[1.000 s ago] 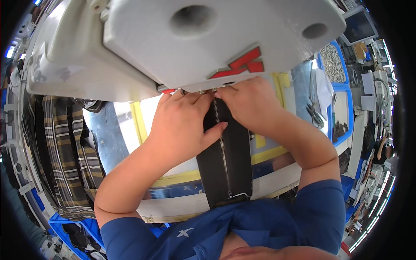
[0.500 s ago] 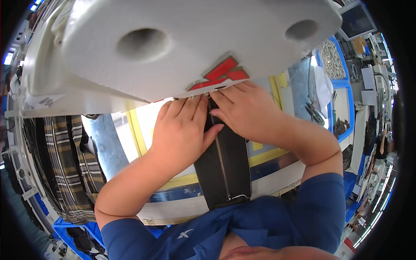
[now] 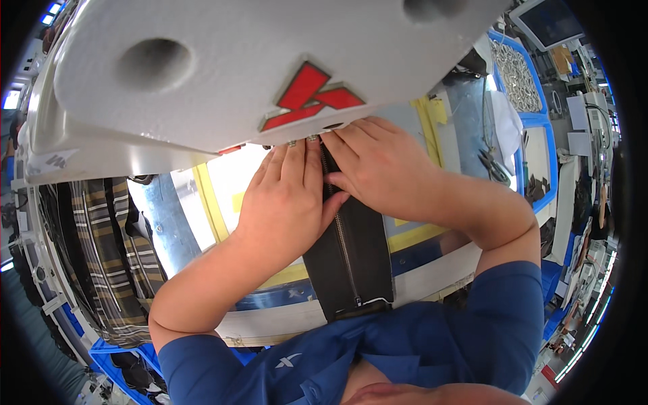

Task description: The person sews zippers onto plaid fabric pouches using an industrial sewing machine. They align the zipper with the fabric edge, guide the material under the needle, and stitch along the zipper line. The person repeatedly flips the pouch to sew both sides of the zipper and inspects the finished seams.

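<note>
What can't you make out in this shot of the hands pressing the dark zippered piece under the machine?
Head view only:
- The needle area: hidden under the white machine head.
- The fingertips of the left hand and right hand: tucked beneath that housing.
- The far end of the dark zippered piece: covered by both hands.
- Items in the blue trays: too small and warped at the rim.

Blue short-sleeved collared shirt, small white emblem on left chest, bare forearms

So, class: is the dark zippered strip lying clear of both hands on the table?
No: both the left hand and right hand press flat on the dark zippered strip.
</note>
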The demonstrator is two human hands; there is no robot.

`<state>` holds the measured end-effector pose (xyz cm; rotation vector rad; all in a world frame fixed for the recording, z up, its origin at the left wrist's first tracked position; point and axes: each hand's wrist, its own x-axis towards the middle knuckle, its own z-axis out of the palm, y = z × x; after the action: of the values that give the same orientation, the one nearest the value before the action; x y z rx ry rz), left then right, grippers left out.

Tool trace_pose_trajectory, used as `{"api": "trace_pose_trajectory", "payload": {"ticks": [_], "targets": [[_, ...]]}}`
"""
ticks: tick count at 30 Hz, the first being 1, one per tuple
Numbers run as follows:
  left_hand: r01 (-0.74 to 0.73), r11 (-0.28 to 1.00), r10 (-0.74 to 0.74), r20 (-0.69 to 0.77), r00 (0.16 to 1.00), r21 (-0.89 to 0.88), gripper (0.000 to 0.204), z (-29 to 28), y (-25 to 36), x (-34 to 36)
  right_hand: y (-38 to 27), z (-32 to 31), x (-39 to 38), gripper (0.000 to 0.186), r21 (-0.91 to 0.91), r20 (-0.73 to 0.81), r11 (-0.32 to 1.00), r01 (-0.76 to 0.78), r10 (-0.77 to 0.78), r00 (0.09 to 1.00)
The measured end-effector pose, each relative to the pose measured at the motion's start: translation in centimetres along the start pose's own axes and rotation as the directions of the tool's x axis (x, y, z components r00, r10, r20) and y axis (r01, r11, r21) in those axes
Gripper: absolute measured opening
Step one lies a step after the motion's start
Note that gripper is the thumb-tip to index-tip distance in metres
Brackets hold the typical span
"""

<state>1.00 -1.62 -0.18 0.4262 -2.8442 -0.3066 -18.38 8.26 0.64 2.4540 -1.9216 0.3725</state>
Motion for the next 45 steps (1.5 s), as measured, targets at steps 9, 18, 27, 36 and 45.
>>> {"api": "trace_pose_trajectory", "payload": {"ticks": [9, 18, 27, 36, 45], "targets": [[0.035, 0.999, -0.035, 0.134, 0.990, 0.007, 0.128, -0.1, 0.6, -0.6, -1.9, 0.2, -0.8, 0.081, -0.015, 0.034, 0.997, -0.073, 0.073, 0.997], [0.032, 0.999, -0.032, 0.098, 0.995, -0.005, 0.126, 0.3, 0.4, -0.4, -1.9, 0.5, -0.8, 0.082, 0.053, 0.003, 0.995, -0.083, 0.083, 0.997], [0.027, 1.000, -0.028, 0.095, 0.995, 0.008, 0.121, 0.2, 0.3, -0.1, -1.6, 0.5, -0.7, 0.079, 0.033, -0.023, 0.998, -0.058, 0.059, 0.998], [0.024, 1.000, -0.025, 0.094, 0.995, 0.009, 0.121, 0.0, 0.2, 0.2, -1.5, 0.4, -0.7, 0.078, 0.034, -0.011, 0.998, -0.055, 0.056, 0.998], [0.030, 1.000, -0.030, 0.066, 0.997, -0.006, 0.123, -0.2, 0.2, 0.2, -1.6, 0.0, -0.5, 0.076, 0.029, 0.018, 0.997, -0.074, 0.074, 0.997]]}}
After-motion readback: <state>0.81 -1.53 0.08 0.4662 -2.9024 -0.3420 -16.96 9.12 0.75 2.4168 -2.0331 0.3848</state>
